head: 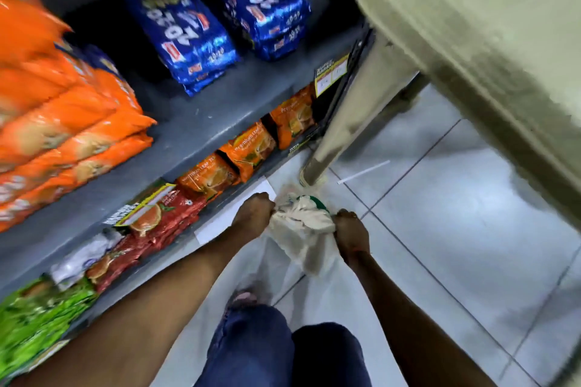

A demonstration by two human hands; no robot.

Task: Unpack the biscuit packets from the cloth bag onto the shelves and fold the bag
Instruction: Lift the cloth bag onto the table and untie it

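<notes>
Fingers of both hands are curled tight into fists on a crumpled cream cloth bag (pixel 303 225), the left hand (pixel 255 214) gripping its left edge and the right hand (pixel 350 234) its right edge. The bag is bunched between the two fists, above the pale tiled floor (pixel 456 229) and just in front of the lowest shelf. Its fabric is wrinkled and limp, with a patch of green print showing at the top and a loose corner drooping below the right fist.

On the grey metal shelf (pixel 201 122) at left lies a stack of orange biscuit packets (pixel 63 122), blurred; further back are two stacks of shiny blue biscuit packets (pixel 188 38). Below it stand orange tea packets (pixel 248 151), red packets (pixel 163 220) and green packets (pixel 37 320). A beige plastic stool (pixel 471 41) fills the upper right.
</notes>
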